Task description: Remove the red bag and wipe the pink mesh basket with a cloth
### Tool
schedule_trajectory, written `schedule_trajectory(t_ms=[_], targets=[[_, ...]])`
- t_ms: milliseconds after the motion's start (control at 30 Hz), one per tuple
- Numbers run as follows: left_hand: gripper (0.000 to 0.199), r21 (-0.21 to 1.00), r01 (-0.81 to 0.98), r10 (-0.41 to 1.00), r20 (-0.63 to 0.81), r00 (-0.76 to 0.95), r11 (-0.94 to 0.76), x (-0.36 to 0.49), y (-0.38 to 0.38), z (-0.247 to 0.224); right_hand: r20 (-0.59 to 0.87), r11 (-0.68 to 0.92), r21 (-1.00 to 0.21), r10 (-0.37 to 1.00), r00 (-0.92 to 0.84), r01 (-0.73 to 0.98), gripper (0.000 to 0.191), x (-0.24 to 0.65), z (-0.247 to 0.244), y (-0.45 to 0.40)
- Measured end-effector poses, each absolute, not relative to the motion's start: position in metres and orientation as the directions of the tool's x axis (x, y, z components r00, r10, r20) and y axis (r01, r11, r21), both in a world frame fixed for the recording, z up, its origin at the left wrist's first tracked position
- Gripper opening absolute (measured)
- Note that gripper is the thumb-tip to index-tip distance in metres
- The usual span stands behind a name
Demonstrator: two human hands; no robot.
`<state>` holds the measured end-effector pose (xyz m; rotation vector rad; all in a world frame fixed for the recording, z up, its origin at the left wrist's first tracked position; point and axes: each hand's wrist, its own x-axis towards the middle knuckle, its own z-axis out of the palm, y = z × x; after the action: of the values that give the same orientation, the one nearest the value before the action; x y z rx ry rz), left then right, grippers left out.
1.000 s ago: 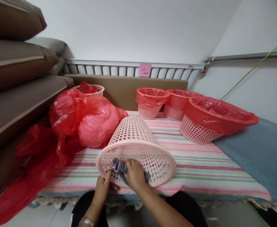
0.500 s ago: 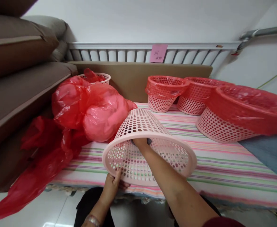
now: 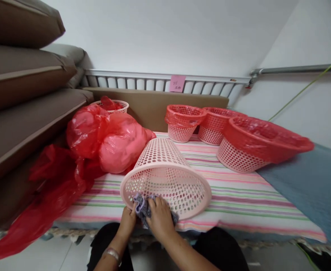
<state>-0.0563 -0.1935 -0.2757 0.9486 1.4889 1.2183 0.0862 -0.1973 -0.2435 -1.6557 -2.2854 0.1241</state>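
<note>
A pale pink perforated wastebasket lies on its side on a striped cloth, its wide mouth facing me. My left hand grips the lower left of its rim, thumb against the edge. My right hand is closed on a grey and purple cloth, pressed over the bottom of the rim right beside my left hand. Part of the cloth hangs out under my right fingers.
Red plastic bags lie bunched on the left, before another pale basket. Three baskets lined with red bags stand at right, the nearest being the large basket. Brown cushions are stacked at left. A railing runs along the wall.
My right hand has come out of the basket's inside with the cloth and now presses on the lower rim. My left hand stays at the rim. The view has shifted a little.
</note>
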Motion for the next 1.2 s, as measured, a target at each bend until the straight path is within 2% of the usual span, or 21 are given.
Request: schedule_trajectory(t_ms=[67, 200, 367, 500, 633, 700, 800, 967, 1133, 1200], targets=[[0.055, 0.983, -0.001, 0.958, -0.177, -0.224, 0.182, -0.057, -0.192, -0.276, 0.184, 0.33, -0.261, 0.94, -0.289, 0.907, 0.04, 0.088, -0.244, -0.2], [0.068, 0.956, -0.026, 0.944, -0.291, -0.153, 0.291, -0.053, -0.194, -0.28, 0.176, 0.287, -0.241, 0.952, -0.249, 0.927, 0.039, 0.085, -0.243, -0.173], [0.083, 0.917, -0.147, 0.918, -0.386, -0.089, 0.371, -0.049, -0.198, -0.278, 0.199, 0.226, -0.211, 0.962, -0.184, 0.951, 0.035, 0.077, -0.239, -0.106], [0.072, 0.901, -0.171, 0.909, -0.413, -0.058, 0.399, -0.049, -0.199, -0.269, 0.231, 0.216, -0.225, 0.959, -0.163, 0.95, 0.045, 0.076, -0.239, -0.054], [0.06, 0.896, -0.165, 0.908, -0.419, -0.004, 0.413, -0.055, -0.2, -0.262, 0.395, 0.324, -0.278, 0.897, -0.2, 0.904, 0.05, 0.08, -0.241, -0.018], [0.06, 0.906, -0.144, 0.906, -0.413, -0.09, 0.398, -0.06, -0.2, -0.262, 0.421, 0.34, -0.303, 0.886, -0.195, 0.89, 0.05, 0.082, -0.242, -0.007], [0.06, 0.928, -0.111, 0.902, -0.373, -0.219, 0.357, -0.064, -0.199, -0.263, 0.351, 0.339, -0.305, 0.909, -0.226, 0.89, 0.051, 0.086, -0.241, 0.002], [0.066, 0.907, -0.129, 0.902, -0.415, -0.119, 0.4, -0.059, -0.197, -0.265, 0.243, 0.297, -0.267, 0.941, -0.235, 0.917, 0.049, 0.084, -0.233, -0.02], [0.068, 0.898, -0.149, 0.895, -0.432, -0.111, 0.415, -0.052, -0.2, -0.268, 0.217, 0.288, -0.268, 0.948, -0.234, 0.919, 0.037, 0.076, -0.229, -0.105], [0.062, 0.922, -0.118, 0.914, -0.383, -0.133, 0.369, -0.053, -0.2, -0.269, 0.217, 0.315, -0.269, 0.94, -0.262, 0.91, 0.036, 0.077, -0.232, -0.144]])
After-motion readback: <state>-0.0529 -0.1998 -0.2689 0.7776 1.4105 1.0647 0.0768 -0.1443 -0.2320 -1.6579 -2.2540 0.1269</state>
